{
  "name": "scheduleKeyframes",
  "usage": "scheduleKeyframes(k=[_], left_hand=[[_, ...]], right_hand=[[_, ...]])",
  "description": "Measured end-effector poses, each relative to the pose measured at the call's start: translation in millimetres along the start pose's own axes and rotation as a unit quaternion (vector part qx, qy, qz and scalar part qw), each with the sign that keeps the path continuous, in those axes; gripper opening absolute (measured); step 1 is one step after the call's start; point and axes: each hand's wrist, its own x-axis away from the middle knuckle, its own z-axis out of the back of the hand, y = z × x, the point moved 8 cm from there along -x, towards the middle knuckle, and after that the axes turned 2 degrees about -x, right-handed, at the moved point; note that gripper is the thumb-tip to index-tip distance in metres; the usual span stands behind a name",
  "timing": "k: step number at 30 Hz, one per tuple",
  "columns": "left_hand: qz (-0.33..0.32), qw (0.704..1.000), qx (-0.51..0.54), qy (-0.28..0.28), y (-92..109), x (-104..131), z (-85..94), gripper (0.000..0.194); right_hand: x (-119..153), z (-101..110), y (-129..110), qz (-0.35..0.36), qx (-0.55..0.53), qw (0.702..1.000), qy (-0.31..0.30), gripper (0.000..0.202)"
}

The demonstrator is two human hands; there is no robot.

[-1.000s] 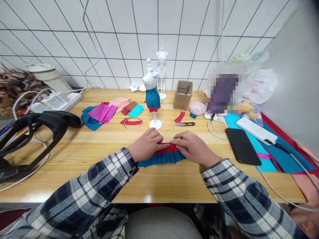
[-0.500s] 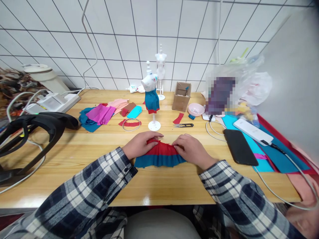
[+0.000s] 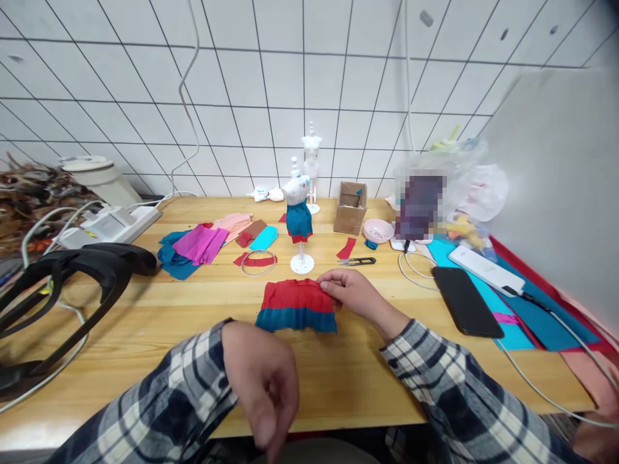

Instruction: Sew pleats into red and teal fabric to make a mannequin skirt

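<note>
The main change is at the left hand [image 3: 264, 380]. Half a second ago it was at the upper left part of the red and blue cloth [image 3: 294, 301]; now it has left the cloth and is closer to the person, above the near part of the table [image 3: 367, 380]. Its fingers are bent and point downward, with the thumb close to them. Whether this grip has hold of some small thing, one cannot tell.

The right hand [image 3: 355, 293] has stayed with the cloth. Its grip is closed in a pinch, thumb and fingers together at the upper right corner of the red part.

The cloth is on the table, in front of the dressed mannequin [image 3: 300, 219], its red band on the far side and its blue band toward the person. The left end, partly covered by a hand before, is now uncovered, and small folds are visible in it. For the work in hand, this seems to mean that the two-handed handling is interrupted and only one corner is secured.

Behind the cloth, the snips [image 3: 358, 261] and the red strip [image 3: 347, 248] remain untouched.
</note>
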Motion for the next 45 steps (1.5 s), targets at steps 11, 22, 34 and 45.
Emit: scheduleKeyframes(k=[11,22,34,45], left_hand=[[-0.207,0.726,0.512,0.409,-63,-29,61.5,0.056],[-0.198,0.635,0.496,0.558,-66,-2,82.6,0.027],[-0.209,0.663,0.469,0.545,-52,8,76.6,0.023],[-0.204,0.589,0.418,0.661,-62,22,85.9,0.034]], right_hand=[[3,-8,3,0.0,-0.278,0.96,0.018,0.037],[-1,34,-13,0.15,0.12,0.979,0.075,0.031],[-8,88,-9,0.127,0.592,0.778,0.168,0.019],[18,72,-28,0.118,0.215,0.956,0.162,0.008]])
